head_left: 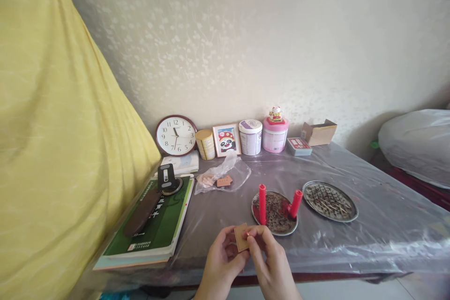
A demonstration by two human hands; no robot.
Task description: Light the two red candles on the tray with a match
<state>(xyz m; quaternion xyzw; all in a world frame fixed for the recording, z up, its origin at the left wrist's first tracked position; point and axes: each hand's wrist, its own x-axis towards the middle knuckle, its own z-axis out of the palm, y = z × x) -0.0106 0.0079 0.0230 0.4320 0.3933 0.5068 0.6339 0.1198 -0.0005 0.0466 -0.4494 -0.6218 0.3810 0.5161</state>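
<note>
One brown card (240, 240) pinched by left hand (222, 258) | right hand (270, 257) pinching, object unclear | red candle (262, 204), one o'clock: forward bump could topple it

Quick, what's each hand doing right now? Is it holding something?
Left hand: closed, holding a small tan cardboard piece.
Right hand: pinched closed beside that piece; what it pinches is too small to tell.

Left hand (223, 257): we see its fingers (224, 236) curled inward, its thumb (239, 262) pressing from the near side.
Right hand (271, 255): we note its thumb and forefinger (260, 231) meeting in a pinch beside the left.
Wrists (213, 287): both rise from below, bare, angled inward.
</note>
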